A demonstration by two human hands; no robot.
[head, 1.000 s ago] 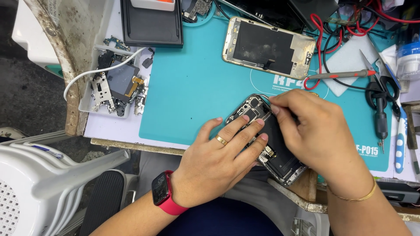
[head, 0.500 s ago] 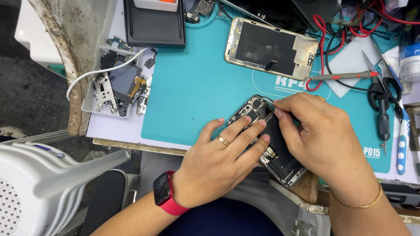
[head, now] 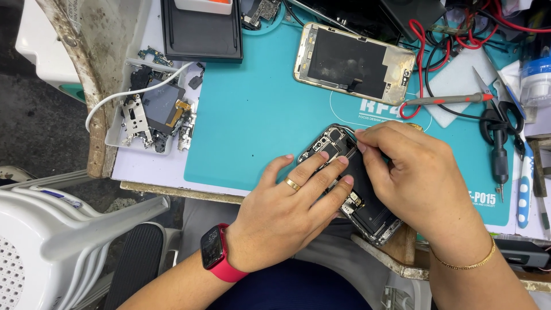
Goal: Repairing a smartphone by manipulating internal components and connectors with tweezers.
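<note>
Two hands work on an opened phone [head: 350, 183] lying diagonally across the mat's [head: 258, 115] near edge.
Left hand [head: 290, 209] presses flat, fingers spread, on it; right hand [head: 419, 178] pinches shut at its upper end.

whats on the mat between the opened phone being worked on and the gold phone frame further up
Nothing: in the head view only bare teal mat, with its white printed markings, separates the opened phone from the gold phone frame.

A phone-repair workshop. A teal repair mat [head: 258, 115] covers the worn worktop [head: 155, 166], which holds an opened phone [head: 356, 189], a stripped phone frame [head: 353, 63], a tray of loose parts [head: 152, 112], probe leads [head: 442, 99], scissors [head: 496, 106] and a screwdriver [head: 501, 166].
</note>
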